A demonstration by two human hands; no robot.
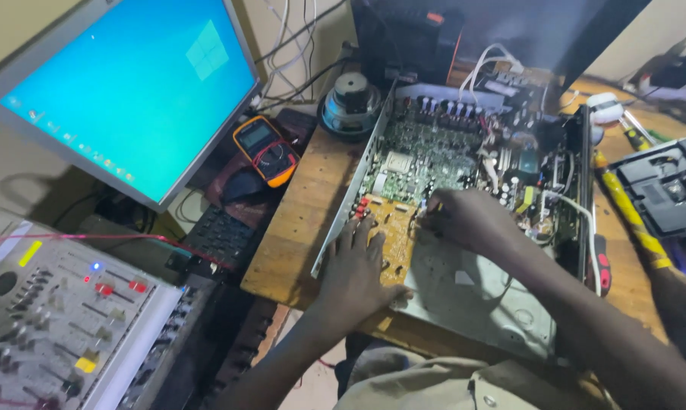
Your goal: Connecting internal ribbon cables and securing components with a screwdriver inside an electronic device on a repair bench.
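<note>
An opened electronic chassis (502,319) lies on a wooden workbench (297,220), showing a green circuit board (426,156) and a tan circuit board (397,220). My left hand (356,269) rests flat on the tan board near the chassis' left wall, fingers spread, holding nothing. My right hand (468,220) is curled over the middle of the boards, fingertips pressed down at the tan board's edge. Whether it pinches something small cannot be seen. White wires (488,59) loop at the far end of the chassis.
A lit blue monitor (130,83) leans at the left, above an audio mixer (62,319) with sliders. A yellow multimeter (265,150) and a loose speaker (350,102) sit behind the bench. Screwdrivers (631,212) and a black drive unit (662,186) lie at the right.
</note>
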